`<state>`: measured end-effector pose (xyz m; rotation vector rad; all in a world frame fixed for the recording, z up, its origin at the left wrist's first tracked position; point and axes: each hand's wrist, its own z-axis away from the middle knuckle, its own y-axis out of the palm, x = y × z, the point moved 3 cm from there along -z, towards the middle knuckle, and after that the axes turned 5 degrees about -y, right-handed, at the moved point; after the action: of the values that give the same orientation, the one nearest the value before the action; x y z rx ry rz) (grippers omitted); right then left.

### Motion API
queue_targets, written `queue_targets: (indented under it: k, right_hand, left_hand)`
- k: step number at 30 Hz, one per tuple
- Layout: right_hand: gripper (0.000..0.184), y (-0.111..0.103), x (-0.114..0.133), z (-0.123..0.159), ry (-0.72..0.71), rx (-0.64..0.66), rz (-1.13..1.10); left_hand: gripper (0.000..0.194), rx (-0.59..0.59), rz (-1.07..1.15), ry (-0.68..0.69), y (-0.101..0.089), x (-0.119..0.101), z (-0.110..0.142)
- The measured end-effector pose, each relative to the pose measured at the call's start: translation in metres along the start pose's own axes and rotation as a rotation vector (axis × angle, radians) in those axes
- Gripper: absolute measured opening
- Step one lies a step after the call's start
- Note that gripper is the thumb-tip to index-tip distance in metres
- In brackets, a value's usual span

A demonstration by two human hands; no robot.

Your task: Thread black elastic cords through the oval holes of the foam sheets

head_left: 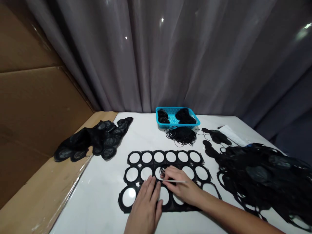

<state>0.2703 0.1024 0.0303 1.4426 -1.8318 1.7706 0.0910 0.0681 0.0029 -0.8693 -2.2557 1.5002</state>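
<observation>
1. Head view: the left hand (143, 204) is pressing flat on a black die-cut sheet (165, 157) while the right hand (181, 187) is pinching a thin white stick (176, 181) over one round opening, hands just apart.
2. White tabletop (97, 201) is carrying a blue basket (161, 109) and loose black loops (181, 135); a grey curtain (195, 55) is hanging behind.

A black sheet (152, 157) punched with rows of round holes lies flat under the left hand (145, 201), which presses down with its fingers spread. The right hand (180, 187) pinches a thin white stick (175, 181) just beside a small tangle of black loops (162, 171) lying at a middle-row hole.
</observation>
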Motion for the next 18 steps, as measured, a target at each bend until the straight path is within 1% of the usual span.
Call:
queue_targets:
  k: [2, 3, 4, 5, 6, 8, 10, 11, 12, 14, 16, 18]
  right_hand:
    - [0.010, 0.002, 0.004, -0.002, -0.177, 0.069, 0.175]
    - [0.008, 0.001, 0.003, -0.005, -0.244, 0.088, 0.257]
    - [0.008, -0.003, 0.000, -0.011, -0.273, 0.080, 0.326]
    - [0.010, -0.010, -0.007, -0.017, -0.256, 0.042, 0.384]
    - [0.012, -0.021, -0.017, -0.025, -0.201, -0.024, 0.426]
    - [0.017, -0.047, -0.041, -0.036, -0.023, -0.205, 0.460]
    - [0.018, -0.072, -0.063, -0.039, 0.146, -0.356, 0.411]
    - [0.019, -0.081, -0.070, -0.037, 0.220, -0.400, 0.351]
    - [0.020, -0.087, -0.074, -0.032, 0.281, -0.418, 0.275]
    - [0.023, -0.089, -0.072, -0.019, 0.357, -0.385, 0.122]
    - [0.023, -0.080, -0.060, -0.003, 0.366, -0.293, 0.011]
    - [0.021, -0.066, -0.043, 0.010, 0.349, -0.189, -0.045]
  left_hand:
    - [0.048, -0.013, -0.013, 0.011, 0.000, 0.000, 0.000]
    - [0.047, -0.019, -0.023, 0.017, 0.000, -0.001, 0.000]
    - [0.047, -0.024, -0.034, 0.022, 0.001, -0.001, 0.000]
    - [0.046, -0.023, -0.043, 0.026, 0.001, -0.001, -0.001]
    - [0.045, -0.022, -0.051, 0.027, 0.001, -0.001, -0.001]
    - [0.044, -0.028, -0.058, 0.033, 0.001, 0.000, -0.002]
    - [0.044, -0.034, -0.051, 0.042, 0.000, 0.002, -0.003]
    - [0.044, -0.036, -0.043, 0.047, -0.001, 0.002, -0.003]
    - [0.043, -0.035, -0.033, 0.048, -0.002, 0.003, -0.004]
    - [0.039, -0.023, -0.006, 0.022, -0.004, 0.001, -0.009]
    - [0.039, 0.002, 0.032, -0.010, -0.005, -0.003, -0.018]
    - [0.046, 0.046, 0.085, -0.001, -0.001, -0.011, -0.028]
